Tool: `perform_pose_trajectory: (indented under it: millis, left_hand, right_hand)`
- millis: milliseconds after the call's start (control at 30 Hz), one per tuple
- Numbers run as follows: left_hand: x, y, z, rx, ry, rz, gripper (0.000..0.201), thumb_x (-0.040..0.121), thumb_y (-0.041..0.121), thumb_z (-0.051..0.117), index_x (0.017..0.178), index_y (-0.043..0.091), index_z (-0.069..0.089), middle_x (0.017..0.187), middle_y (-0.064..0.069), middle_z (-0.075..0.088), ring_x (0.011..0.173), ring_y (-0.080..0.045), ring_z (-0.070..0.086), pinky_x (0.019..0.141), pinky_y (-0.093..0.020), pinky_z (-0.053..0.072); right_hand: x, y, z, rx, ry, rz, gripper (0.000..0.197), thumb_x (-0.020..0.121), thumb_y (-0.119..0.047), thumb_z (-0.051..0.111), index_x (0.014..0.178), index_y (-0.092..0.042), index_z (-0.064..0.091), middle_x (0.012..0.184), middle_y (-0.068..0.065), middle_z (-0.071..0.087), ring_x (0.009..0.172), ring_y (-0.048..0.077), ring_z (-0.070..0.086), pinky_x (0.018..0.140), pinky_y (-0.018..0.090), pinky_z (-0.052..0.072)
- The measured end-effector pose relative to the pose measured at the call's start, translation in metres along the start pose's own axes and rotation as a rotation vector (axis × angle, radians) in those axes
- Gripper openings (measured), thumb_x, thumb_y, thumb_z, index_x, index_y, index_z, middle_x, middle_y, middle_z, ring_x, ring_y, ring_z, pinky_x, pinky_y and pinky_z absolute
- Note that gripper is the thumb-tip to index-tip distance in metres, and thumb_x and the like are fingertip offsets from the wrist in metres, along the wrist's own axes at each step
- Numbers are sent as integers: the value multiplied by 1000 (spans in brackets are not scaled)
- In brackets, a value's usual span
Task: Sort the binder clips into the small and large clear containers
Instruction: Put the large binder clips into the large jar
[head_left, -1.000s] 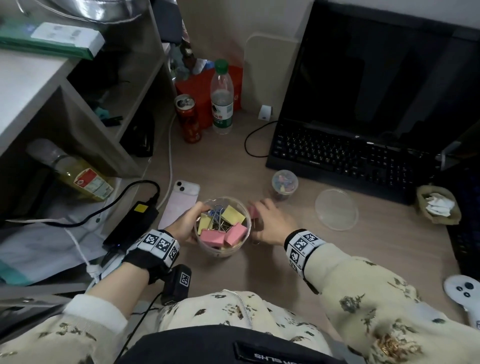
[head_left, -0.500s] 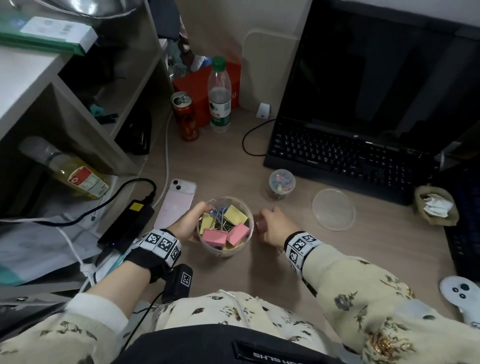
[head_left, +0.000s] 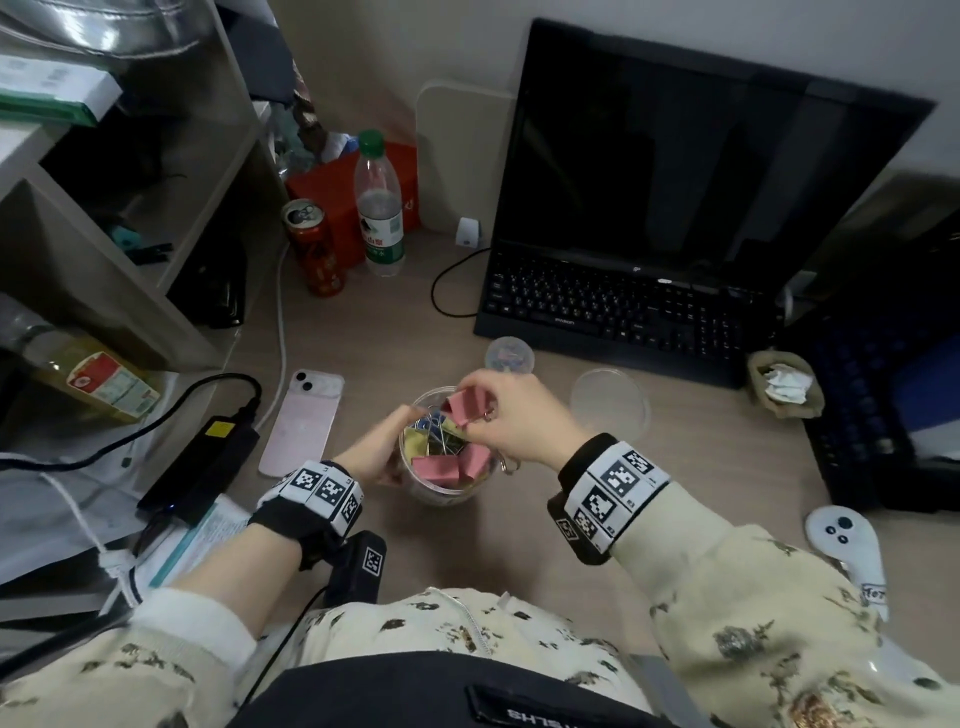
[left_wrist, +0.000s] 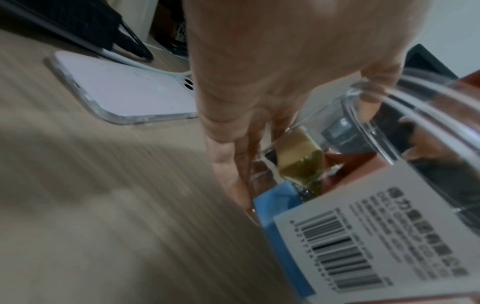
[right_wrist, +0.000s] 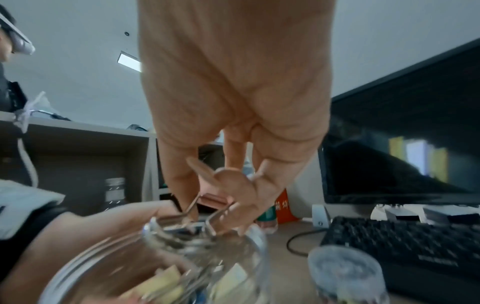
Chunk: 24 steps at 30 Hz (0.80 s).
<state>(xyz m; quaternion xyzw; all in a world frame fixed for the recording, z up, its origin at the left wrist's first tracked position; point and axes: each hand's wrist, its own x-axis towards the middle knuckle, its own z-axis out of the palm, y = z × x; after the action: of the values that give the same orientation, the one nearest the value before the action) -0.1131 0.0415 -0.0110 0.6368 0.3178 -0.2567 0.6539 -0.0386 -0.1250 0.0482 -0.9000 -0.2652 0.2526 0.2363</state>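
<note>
Large container (head_left: 439, 488) – clear glossy plastic; desk (head_left: 405, 332) – matt woodgrain.

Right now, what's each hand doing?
Left hand: gripping the side of the large clear container.
Right hand: pinching a pink binder clip over that container.

Bare desk (head_left: 519, 545) before jar (head_left: 441, 493); keyboard (head_left: 623, 312) blocks behind.

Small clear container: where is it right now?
In the head view, the small clear container stands on the desk just beyond the right hand, in front of the keyboard, left of the loose lid.
</note>
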Motion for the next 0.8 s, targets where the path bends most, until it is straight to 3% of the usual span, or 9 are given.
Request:
perform_pose_trajectory:
  millis: [67,167,267,400,467,567,700,800]
  left_hand:
    - [-3,2,7,-12,-5,-3,47,63,63,48,68,17,58,62,-6,55,57,-18,50,61,-25,39]
    - [-4,2,16,-30,-16,-5,44,79,58,48,65,16,55,53,-2,51,45,-13,46,52,-21,33]
    - [-4,3,24,-17,-36,3,46,70,62,51,74,16,56,61,-6,51,52,-17,46,54,-24,35]
    - [2,4,32,-51,-40,27,39,81,53,47,78,15,56,70,-11,51,60,-21,47,58,-27,36]
    - [6,2,35,-40,-25,18,36,93,44,41,77,14,55,67,-9,51,58,-20,47,57,-26,36]
    - [9,0,41,-29,-18,5,36,96,38,38,75,14,54,64,-8,50,54,-18,46,55,-25,36]
    - [14,-1,50,-34,-7,-15,37,97,31,37,70,11,51,42,0,54,34,-10,51,37,-12,38]
    - [17,1,54,-48,3,-51,36,95,34,38,70,10,49,52,-5,47,44,-16,46,46,-19,40]
  right_hand:
    - [-4,1,9,-69,-5,34,43,82,-25,65,124,-25,58,109,0,66,97,21,63,79,30,52]
    - [-6,5,23,-125,30,70,41,82,-29,64,122,-24,55,106,3,68,98,27,63,77,33,51]
    - [-6,10,34,-124,74,63,38,84,-28,64,120,-22,52,108,6,65,100,31,61,74,32,46]
    - [-11,16,41,-180,80,19,47,88,-26,61,132,-23,46,121,5,62,108,30,59,84,35,46]
    - [-13,20,41,-220,72,9,49,89,-29,59,135,-26,45,123,2,62,109,28,59,85,36,47]
    - [-16,29,36,-237,81,-10,46,89,-33,59,134,-28,48,126,0,59,110,26,59,84,35,48]
    - [-18,42,33,-264,115,-6,43,89,-37,56,131,-29,51,128,-3,56,112,23,56,82,34,47]
    - [-19,51,32,-275,144,-4,38,92,-37,52,129,-28,54,126,-4,56,115,20,52,84,33,46]
